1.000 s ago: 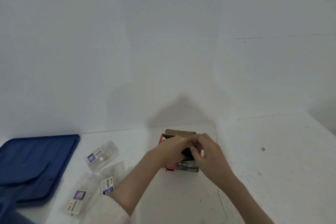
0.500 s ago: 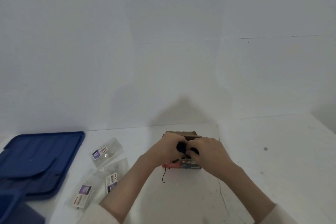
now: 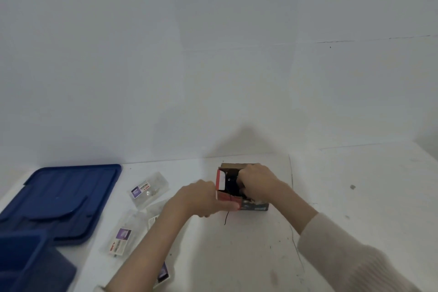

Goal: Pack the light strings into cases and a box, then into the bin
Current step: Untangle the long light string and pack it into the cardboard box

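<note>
Plain white wall, faint seam upper right; scuffed white tabletop, perhaps paint-flecked

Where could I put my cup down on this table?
Best right of the box, where the table is bare to its edge. A smaller patch lies in front of the box, between the forearms. The left is crowded: clear cases, blue lid, blue bin. The left hand grips the box, the right hand the light string.

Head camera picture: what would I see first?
Two hands meet at a small box in the middle: the left hand grips its red side, the right hand holds a dark string inside it. On the left lies a big blue lid, with clear cases between it and the box.
</note>
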`<move>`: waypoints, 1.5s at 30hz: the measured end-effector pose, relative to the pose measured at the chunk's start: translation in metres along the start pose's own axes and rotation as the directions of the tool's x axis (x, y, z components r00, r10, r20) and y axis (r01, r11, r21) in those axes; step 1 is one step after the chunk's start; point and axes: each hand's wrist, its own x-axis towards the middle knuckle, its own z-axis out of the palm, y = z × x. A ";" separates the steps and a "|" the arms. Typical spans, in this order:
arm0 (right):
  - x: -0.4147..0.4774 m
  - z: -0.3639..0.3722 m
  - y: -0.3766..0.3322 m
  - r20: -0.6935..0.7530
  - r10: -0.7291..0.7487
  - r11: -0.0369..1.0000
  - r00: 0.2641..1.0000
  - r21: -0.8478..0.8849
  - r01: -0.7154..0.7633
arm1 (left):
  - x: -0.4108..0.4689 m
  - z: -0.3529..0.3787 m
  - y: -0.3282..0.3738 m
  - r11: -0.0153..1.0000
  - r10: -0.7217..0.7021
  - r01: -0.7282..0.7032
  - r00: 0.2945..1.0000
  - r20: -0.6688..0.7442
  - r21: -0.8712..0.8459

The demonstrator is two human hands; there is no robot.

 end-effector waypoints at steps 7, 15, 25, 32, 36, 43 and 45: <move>-0.005 0.003 0.004 -0.024 -0.013 0.999 1.000 0.037 0.014 | 0.007 -0.004 0.017 0.909 0.193 -0.277 0.942 -0.275 -0.312; -0.026 -0.012 0.020 -0.013 -0.001 0.933 1.000 0.360 0.006 | 0.054 0.003 0.044 0.959 0.250 -0.228 0.960 -0.126 0.167; -0.044 0.008 -0.005 -0.116 -0.092 0.892 0.989 0.432 0.134 | 0.061 -0.017 0.036 0.951 0.281 -0.288 0.957 0.071 0.118; -0.029 -0.009 0.025 -0.033 -0.044 0.772 0.998 0.633 0.055 | 0.049 -0.023 0.028 0.919 0.387 -0.376 0.918 -0.089 0.119; -0.011 -0.002 0.016 0.005 -0.008 0.953 1.000 0.302 0.006 | 0.047 -0.005 0.029 0.906 0.327 -0.285 0.941 -0.090 0.314; 0.002 0.000 0.009 0.135 -0.001 0.970 0.991 0.242 -0.032 | 0.041 -0.024 0.035 0.917 0.347 -0.323 0.936 -0.065 0.235; -0.001 -0.003 0.013 0.133 -0.011 0.972 0.991 0.235 -0.020 | 0.035 -0.039 0.029 0.919 0.388 -0.374 0.916 -0.107 0.126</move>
